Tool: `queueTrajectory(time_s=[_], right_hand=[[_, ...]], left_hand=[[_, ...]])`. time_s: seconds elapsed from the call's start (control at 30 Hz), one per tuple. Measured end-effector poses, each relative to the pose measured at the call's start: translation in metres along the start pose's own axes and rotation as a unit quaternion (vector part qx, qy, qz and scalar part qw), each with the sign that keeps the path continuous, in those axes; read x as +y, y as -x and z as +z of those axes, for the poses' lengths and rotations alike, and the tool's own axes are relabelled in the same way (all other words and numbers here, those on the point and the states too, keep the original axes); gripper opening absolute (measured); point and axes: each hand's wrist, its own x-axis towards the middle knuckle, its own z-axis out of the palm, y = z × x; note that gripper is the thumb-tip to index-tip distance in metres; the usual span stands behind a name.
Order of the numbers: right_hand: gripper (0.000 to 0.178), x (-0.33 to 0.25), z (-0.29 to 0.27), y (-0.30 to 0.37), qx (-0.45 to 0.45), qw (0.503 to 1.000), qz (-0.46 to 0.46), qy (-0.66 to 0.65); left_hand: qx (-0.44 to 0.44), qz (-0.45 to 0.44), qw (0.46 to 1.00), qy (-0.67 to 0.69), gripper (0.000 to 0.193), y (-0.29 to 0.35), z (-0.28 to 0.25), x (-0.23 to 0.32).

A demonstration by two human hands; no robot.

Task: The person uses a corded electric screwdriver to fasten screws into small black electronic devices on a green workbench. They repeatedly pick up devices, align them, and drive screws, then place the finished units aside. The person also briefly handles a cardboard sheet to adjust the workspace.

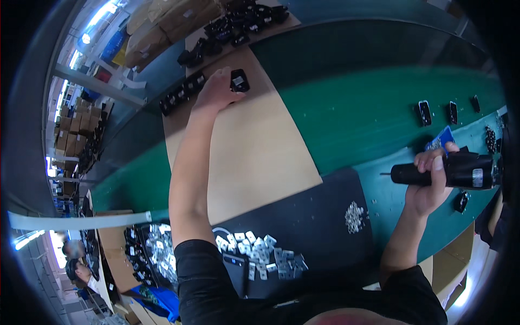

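My left hand [215, 91] reaches far out over a tan cardboard sheet [254, 157]. Its thumb and fingers close around the edge of a small black plastic case [240, 81] with a pale label. Beside that hand, a row of similar black cases [181, 96] lines the sheet's left edge. Over on the right, my right hand [430, 179] grips a black power screwdriver [470, 169], whose thin bit points left. Just beyond the right hand lies a blue tray [443, 138] of small bits, partly hidden by my fingers.
A heap of black cases [238, 26] lies at the far end. Several single cases [424, 112] sit on the green surface [357, 114] at right. Metal plates [260, 252], small pale pieces [355, 216] and a dark phone-like slab [236, 272] rest on the black mat [319, 233].
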Motion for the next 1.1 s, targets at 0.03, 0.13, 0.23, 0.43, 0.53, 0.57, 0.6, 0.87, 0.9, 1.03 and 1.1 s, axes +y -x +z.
queueTrajectory(time_s=[0.03, 0.13, 0.23, 0.43, 0.53, 0.57, 0.6, 0.87, 0.9, 1.03, 1.1], right_hand=[[0.038, 0.007, 0.000, 0.002, 0.009, 1.000, 0.008, 0.005], [0.038, 0.027, 0.000, 0.007, 0.008, 0.998, 0.030, 0.054], [0.040, 0.045, -0.003, 0.013, 0.005, 0.995, 0.050, 0.085], [0.041, 0.068, -0.014, 0.018, -0.008, 0.996, 0.046, 0.080], [0.042, 0.069, -0.012, 0.018, -0.015, 0.995, 0.051, 0.087], [0.042, 0.069, -0.011, 0.017, -0.016, 0.995, 0.048, 0.088], [0.042, 0.068, -0.011, 0.018, -0.020, 0.995, 0.045, 0.092], [0.043, 0.070, -0.011, 0.019, -0.028, 0.992, 0.030, 0.120], [0.043, 0.070, -0.011, 0.018, -0.027, 0.994, 0.034, 0.105], [0.044, 0.071, -0.012, 0.015, -0.023, 0.995, 0.051, 0.083], [0.044, 0.072, -0.012, 0.017, -0.019, 0.994, 0.065, 0.087]], left_hand=[[0.002, -0.011, 1.000, -0.017, 0.073, -0.017, 0.002, -0.016], [-0.011, -0.037, 0.999, -0.029, 0.073, -0.057, 0.009, -0.043], [-0.009, -0.057, 0.997, -0.052, 0.073, -0.078, 0.026, -0.077], [-0.012, -0.093, 0.993, -0.073, 0.077, -0.076, 0.042, -0.092], [-0.014, -0.120, 0.991, -0.060, 0.077, -0.076, 0.048, -0.107], [-0.020, -0.127, 0.990, -0.067, 0.078, -0.077, 0.047, -0.106], [-0.015, -0.111, 0.990, -0.084, 0.078, -0.077, 0.047, -0.105], [-0.010, -0.143, 0.981, -0.133, 0.085, -0.063, 0.045, -0.089], [-0.011, -0.157, 0.979, -0.127, 0.087, -0.059, 0.045, -0.088], [-0.018, -0.174, 0.979, -0.102, 0.091, -0.044, 0.037, -0.076], [0.004, -0.161, 0.983, -0.090, 0.086, -0.026, 0.036, -0.078]])
